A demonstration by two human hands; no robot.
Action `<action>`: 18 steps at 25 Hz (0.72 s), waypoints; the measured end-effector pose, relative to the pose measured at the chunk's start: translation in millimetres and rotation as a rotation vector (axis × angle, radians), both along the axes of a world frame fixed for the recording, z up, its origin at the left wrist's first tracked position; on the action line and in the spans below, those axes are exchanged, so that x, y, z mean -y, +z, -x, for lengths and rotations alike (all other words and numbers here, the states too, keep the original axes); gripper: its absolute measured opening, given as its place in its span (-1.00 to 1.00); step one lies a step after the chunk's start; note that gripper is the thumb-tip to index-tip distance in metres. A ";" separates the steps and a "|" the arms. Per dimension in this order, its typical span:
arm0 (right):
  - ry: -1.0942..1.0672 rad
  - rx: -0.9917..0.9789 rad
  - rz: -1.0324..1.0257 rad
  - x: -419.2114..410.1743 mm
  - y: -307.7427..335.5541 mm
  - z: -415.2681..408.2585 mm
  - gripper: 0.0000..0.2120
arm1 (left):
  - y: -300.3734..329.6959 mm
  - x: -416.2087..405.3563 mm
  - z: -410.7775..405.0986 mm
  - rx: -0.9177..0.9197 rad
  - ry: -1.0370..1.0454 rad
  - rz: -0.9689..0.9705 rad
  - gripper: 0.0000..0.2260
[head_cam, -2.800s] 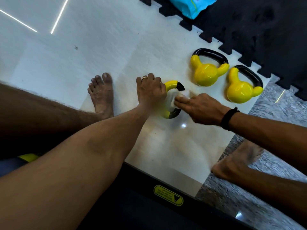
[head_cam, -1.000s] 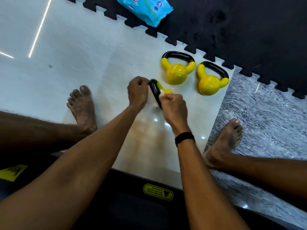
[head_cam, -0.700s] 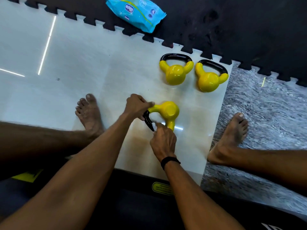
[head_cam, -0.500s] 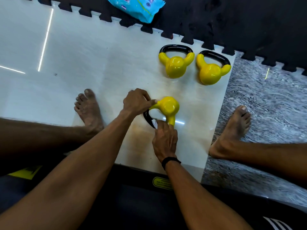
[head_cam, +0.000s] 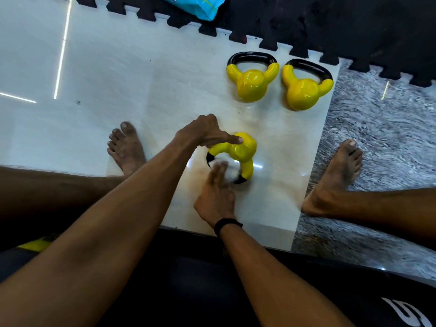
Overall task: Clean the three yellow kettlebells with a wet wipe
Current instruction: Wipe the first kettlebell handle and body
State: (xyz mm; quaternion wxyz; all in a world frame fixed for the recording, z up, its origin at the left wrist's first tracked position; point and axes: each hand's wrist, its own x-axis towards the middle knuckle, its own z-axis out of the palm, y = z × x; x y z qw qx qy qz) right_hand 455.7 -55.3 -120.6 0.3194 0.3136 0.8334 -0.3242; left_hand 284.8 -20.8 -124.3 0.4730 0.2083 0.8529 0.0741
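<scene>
— The fingers (head_cam: 218, 169) of the right hand (head_cam: 215, 197) lie mostly straight and together, pressing the white wet wipe (head_cam: 227, 168) against the black handle of the near kettlebell (head_cam: 238, 153). The left hand (head_cam: 203, 133) rests on top of that bell, its forefinger stretched along the yellow shoulder and the other fingers curled – whether they grip anything underneath, I cannot tell.

— And where does the bell sit?

— Tipped on the white floor tile (head_cam: 141, 74), handle toward the person, between the two bare feet. The other two kettlebells (head_cam: 251, 84) (head_cam: 304, 92) stand side by side farther off, near the toothed edge of the black foam mat (head_cam: 330, 27).

— What could go wrong?

— I'd judge the tipped bell is held only lightly from above. A firm rub on the handle might roll it on the glossy tile – toward the left foot (head_cam: 126, 147), perhaps. The wipe could also bunch and slip out from under flat fingers.

— Anything you can't read?

— The wipe is blurred, so its fold and edges are unclear. The right hand covers part of the handle. The blue wipe packet (head_cam: 200, 7) is cut off at the top edge, and nothing shows which bells are already clean.
</scene>
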 end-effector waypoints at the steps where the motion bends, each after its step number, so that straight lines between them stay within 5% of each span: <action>1: -0.037 0.043 -0.040 -3.6 1.2 -8.1 -0.10 | 3.5 -5.4 -8.1 -0.012 -0.060 0.033 -0.24; 7: -0.006 -0.102 0.047 -21.2 -13.0 -12.3 -0.14 | -1.7 -11.2 -44.8 -0.152 -0.151 0.014 -0.20; 12: -0.083 -0.114 -0.256 -62.6 -24.8 -42.6 -0.15 | -6.3 -21.4 -53.9 -0.186 0.034 -0.075 -0.35; 15: 0.050 -0.190 -0.513 -108.3 -32.6 -27.8 -0.19 | -4.1 -37.4 -38.6 -0.201 0.193 -0.116 -0.35; 18: 0.158 -0.173 -0.459 -129.5 -36.8 -30.0 -0.18 | 0.6 -54.8 -5.7 -0.148 0.318 -0.130 -0.32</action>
